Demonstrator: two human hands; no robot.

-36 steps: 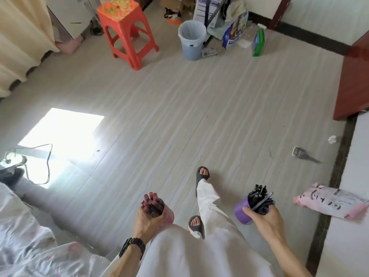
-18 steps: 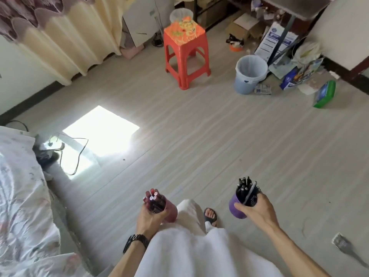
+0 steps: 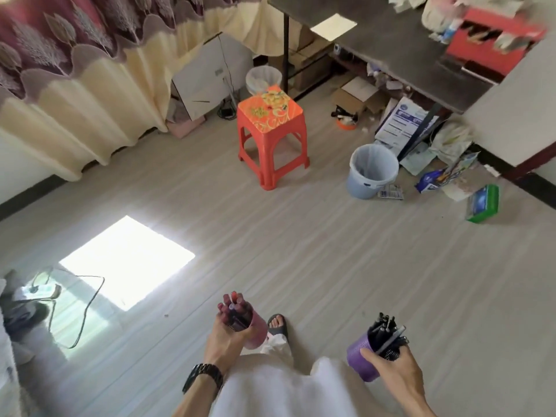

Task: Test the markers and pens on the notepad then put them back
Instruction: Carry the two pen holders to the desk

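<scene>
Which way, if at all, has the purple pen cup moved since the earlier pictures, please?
Yes: the right hand has carried the purple pen cup forward across the floor, nearer the blue bin.

1. A lived-in room in a home; possibly bedding at the blurred left edge.
2. Floor-length curtains, an orange plastic stool and a lined bin stand on plank flooring.
3. A cluttered dark desk has cardboard boxes and bags piled beneath it.
</scene>
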